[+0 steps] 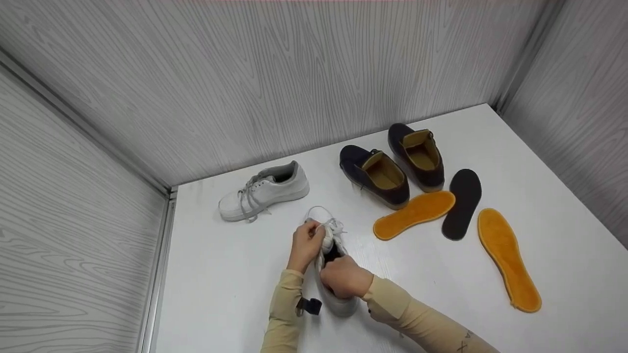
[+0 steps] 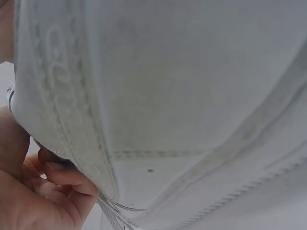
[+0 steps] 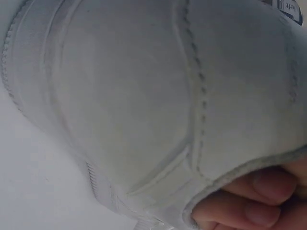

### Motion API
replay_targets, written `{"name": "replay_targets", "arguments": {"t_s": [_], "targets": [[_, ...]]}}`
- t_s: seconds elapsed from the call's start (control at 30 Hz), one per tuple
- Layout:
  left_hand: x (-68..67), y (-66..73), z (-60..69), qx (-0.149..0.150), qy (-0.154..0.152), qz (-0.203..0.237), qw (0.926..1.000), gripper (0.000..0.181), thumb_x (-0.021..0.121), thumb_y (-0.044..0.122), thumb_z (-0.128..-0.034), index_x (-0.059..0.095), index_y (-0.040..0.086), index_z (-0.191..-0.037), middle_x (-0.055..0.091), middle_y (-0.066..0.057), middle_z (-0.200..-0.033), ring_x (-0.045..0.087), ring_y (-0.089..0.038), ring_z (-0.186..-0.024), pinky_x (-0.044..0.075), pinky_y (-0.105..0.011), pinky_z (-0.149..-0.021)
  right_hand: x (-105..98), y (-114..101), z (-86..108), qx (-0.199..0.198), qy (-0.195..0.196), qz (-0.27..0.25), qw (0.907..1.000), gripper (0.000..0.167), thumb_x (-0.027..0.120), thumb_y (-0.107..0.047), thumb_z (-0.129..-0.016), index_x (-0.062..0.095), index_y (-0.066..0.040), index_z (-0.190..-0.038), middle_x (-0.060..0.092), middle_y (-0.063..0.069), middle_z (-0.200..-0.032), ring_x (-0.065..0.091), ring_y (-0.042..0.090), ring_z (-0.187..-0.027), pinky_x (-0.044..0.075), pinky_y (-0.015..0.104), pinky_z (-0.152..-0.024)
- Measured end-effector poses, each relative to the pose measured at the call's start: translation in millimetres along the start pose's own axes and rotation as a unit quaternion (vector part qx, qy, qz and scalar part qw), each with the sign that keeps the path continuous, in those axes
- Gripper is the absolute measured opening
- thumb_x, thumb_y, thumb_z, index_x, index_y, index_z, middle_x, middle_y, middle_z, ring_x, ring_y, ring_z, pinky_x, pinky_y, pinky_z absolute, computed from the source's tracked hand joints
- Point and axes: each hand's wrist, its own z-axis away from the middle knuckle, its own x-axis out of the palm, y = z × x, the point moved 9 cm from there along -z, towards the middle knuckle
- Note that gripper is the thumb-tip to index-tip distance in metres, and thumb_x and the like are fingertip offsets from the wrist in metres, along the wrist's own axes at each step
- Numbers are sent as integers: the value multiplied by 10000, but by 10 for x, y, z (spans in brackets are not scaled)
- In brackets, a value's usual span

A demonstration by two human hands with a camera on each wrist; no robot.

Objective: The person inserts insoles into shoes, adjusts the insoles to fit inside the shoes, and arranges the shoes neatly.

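White shoe in hand: smooth, leather-like upper (image 1: 342,309) with stitched seams and a ridged sole edge, upright on the counter (image 1: 221,284), between the two hands, toe pointing away from the person.
Left grip (image 1: 307,240): thumb and bent fingers pinch the soft, padded tongue (image 1: 327,241) beside the loose white laces (image 1: 335,225).
Right grip (image 1: 346,277): fingers curled inside the rounded collar; what they hold, if anything, cannot be told.
Sleeves: close-fitting beige cloth (image 1: 286,299), creased on both forearms.
Other white shoe (image 1: 265,193): same smooth finish, greyish flat laces trailing over its side, standing to the left.
Dark shoes: a pair with rounded toes and tan linings, the nearer one (image 1: 374,177) beside the farther one (image 1: 416,157).
Orange insoles: plush-looking and long-oval, one (image 1: 414,214) meeting the dark insole, one (image 1: 509,260) apart at right.
Dark insole (image 1: 461,205): flat, matte, narrow-waisted.
Wall (image 1: 294,83): grey wood-grain panels.
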Motion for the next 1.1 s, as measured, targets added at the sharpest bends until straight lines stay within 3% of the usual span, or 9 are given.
{"name": "replay_targets", "arguments": {"t_s": [0.13,0.23,0.37,0.53,0.7,0.8,0.9,1.0,1.1], "targets": [[-8,7,-1,-39,35,0,10000,164,577,110,-933,644,53,-794,463,55,-638,426,-91,-578,364,-253,-576,-23,22,9,10,84,-215,9997,268,758,-120,-770,577,-163,-578,531,-7,-559,498,150,-498,444,343,-460],[-19,19,2,-12,66,60,10000,164,577,118,-935,640,59,-795,462,54,-637,429,-95,-581,366,-256,-579,-105,53,52,-88,235,-796,9965,300,735,-38,-737,538,-156,-545,420,-41,-516,379,116,-480,361,298,-433],[-27,41,28,119,56,292,9995,175,585,136,-957,640,63,-809,496,32,-667,461,-112,-606,395,-264,-602,-293,191,160,-90,602,-1916,9796,342,708,11,-711,483,-152,-512,291,-89,-489,287,80,-475,264,245,-441],[-66,100,122,385,218,400,9982,100,638,147,-949,662,76,-884,594,8,-788,515,-116,-657,433,-259,-627,-448,581,282,747,1342,-2280,9615,408,761,-163,-776,457,-163,-504,291,-102,-482,334,99,-452,280,276,-438],[-106,305,283,1144,678,-560,9895,113,696,79,-865,654,82,-970,594,-8,-910,529,-136,-740,464,-296,-667,-368,889,343,1710,1762,-2297,9418,320,789,-259,-772,544,-150,-598,447,-52,-539,452,146,-496,355,332,-444],[-70,447,394,1645,769,-1060,9776,224,700,5,-787,658,79,-995,585,-19,-953,585,-179,-824,492,-379,-761,-313,907,336,1708,2053,-2384,9337,233,778,-252,-784,587,-120,-798,507,-25,-600,482,146,-517,383,337,-454],[-14,543,471,1992,691,-1237,9696,299,688,-43,-743,669,86,-1012,587,-19,-989,603,-206,-930,451,-457,-884,-310,879,325,1581,2445,-2368,9269,276,766,-224,-804,600,-110,-993,522,-20,-628,478,147,-508,382,330,-443],[29,586,521,2152,583,-1415,9645,357,685,-70,-721,659,85,-1042,580,-30,-1016,573,-230,-958,404,-474,-928,-304,865,319,1598,2704,-2301,9211,295,758,-216,-830,634,-141,-1087,538,-19,-644,476,152,-508,384,327,-439],[43,564,575,2009,530,-1659,9640,421,668,-83,-706,600,64,-1095,545,-57,-1060,530,-246,-1004,411,-435,-944,-292,846,326,1592,2917,-2243,9161,246,748,-191,-845,703,-165,-1086,634,-4,-722,556,176,-560,449,352,-474]]}}
